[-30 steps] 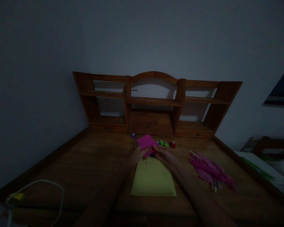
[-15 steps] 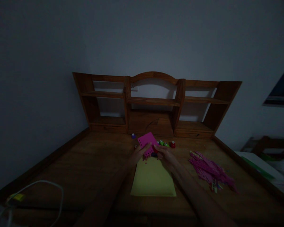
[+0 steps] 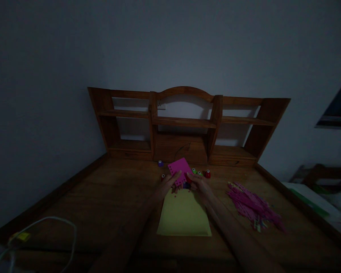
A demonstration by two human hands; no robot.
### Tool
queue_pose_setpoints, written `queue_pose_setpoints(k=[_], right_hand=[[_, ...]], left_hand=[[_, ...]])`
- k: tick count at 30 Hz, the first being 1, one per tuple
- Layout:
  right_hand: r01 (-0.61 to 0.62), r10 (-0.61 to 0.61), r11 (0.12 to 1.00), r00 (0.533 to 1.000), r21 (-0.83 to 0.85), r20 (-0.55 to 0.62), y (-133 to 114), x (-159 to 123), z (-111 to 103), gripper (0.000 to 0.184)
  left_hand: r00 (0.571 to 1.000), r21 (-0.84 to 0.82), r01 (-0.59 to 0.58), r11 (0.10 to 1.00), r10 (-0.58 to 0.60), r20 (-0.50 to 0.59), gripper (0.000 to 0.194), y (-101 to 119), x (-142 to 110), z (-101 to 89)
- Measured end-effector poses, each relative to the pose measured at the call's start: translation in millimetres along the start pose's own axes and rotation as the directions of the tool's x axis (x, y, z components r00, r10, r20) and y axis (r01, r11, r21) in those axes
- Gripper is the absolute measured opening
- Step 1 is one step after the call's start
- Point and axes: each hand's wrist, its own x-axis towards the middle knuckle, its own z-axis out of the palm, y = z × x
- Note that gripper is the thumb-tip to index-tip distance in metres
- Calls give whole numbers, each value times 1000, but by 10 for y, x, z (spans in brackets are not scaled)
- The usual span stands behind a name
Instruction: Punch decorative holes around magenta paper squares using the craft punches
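Note:
My left hand [image 3: 166,186] pinches the lower left part of a pink sheet of paper [image 3: 179,167] with small holes punched along its edges. My right hand [image 3: 198,183] closes around a small red craft punch [image 3: 188,179] at the sheet's right edge, its thumb on top; the fingers partly hide the punch. A dark blue piece [image 3: 186,185] shows between the hands, its kind unclear. Small pink bits [image 3: 176,188] lie below the sheet, at the top of a yellow sheet of paper [image 3: 184,214].
Behind my hands stand more small punches: a purple one [image 3: 160,163], a green one [image 3: 194,171] and a red one [image 3: 207,174]. A heap of pink paper strips [image 3: 252,204] lies right. A white cable [image 3: 52,218] loops at the left. The wooden shelf [image 3: 184,122] lines the back.
The pink sheet has turned a little and shifted slightly right between my hands. My right hand has moved a little with the red punch. The yellow sheet and the strips stay put.

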Motion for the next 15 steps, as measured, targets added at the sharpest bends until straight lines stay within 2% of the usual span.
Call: queue_pose_setpoints(k=[8,15], right_hand=[[64,-63,991,998,121,-13,-25,36,21,35],[75,-76,988,997,135,2,-2,67,-11,32]], left_hand=[[994,26,5,1000,-7,109,65,79,16,-11],[994,-1,-16,1000,16,104,63,97,7,13]])
